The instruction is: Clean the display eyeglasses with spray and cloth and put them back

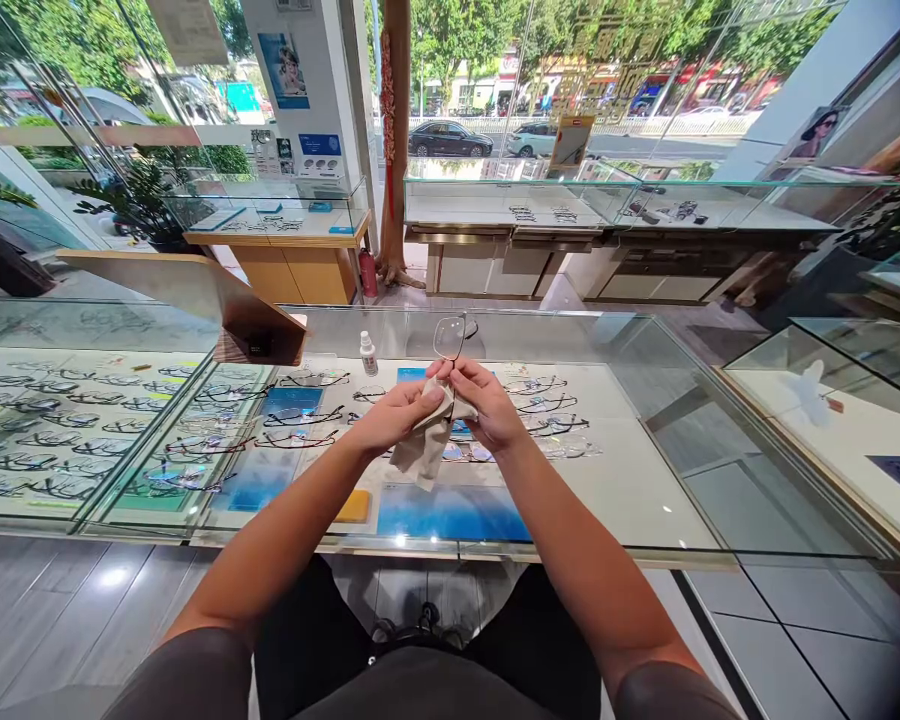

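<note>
Glasses: thin-rimmed, clear-lensed, held above the glass counter.
Beige cloth is clasped by left hand; frame is pinched by right hand.

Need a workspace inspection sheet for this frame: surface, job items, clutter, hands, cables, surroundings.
Surface: glass counter, with display frames in rows beneath the top.
Job's things: eyeglasses, one lens sticking up above the fingers; beige cloth hanging below the hands.
Clutter: small spray bottle upright on the counter; wooden-backed stand to its left.
Hands: left hand grips the cloth; right hand holds the eyeglasses against the cloth.
Cables: nothing seen.
Surroundings: more glass showcases; windows onto a street with parked cars.
</note>
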The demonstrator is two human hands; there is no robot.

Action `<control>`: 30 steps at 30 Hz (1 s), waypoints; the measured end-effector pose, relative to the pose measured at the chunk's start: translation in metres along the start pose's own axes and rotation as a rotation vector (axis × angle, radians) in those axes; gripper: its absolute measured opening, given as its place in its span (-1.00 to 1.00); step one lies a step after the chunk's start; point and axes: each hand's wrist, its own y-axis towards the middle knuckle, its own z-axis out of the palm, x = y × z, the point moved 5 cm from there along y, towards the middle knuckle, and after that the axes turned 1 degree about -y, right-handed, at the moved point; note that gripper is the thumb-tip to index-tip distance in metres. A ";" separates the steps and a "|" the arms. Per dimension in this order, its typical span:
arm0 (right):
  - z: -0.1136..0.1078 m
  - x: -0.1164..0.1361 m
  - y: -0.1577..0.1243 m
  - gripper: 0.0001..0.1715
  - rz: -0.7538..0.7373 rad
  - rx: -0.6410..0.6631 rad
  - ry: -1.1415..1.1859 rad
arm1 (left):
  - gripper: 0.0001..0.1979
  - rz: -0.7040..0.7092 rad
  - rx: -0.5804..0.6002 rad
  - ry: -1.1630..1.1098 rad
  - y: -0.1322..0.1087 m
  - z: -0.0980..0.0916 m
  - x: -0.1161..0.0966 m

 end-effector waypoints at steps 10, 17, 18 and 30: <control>-0.003 0.000 0.002 -0.72 -0.032 -0.119 -0.006 | -0.41 0.191 -0.246 0.063 -0.003 -0.005 -0.006; -0.010 0.002 0.005 -0.76 -0.060 -0.204 0.057 | -0.46 0.225 -0.358 -0.035 0.000 -0.020 -0.004; -0.009 0.002 0.005 -0.76 -0.060 -0.199 0.050 | -0.46 0.228 -0.358 -0.027 0.001 -0.021 -0.004; -0.007 0.003 0.004 -0.72 -0.089 -0.161 0.006 | -0.41 0.243 -0.369 0.092 -0.001 -0.018 -0.012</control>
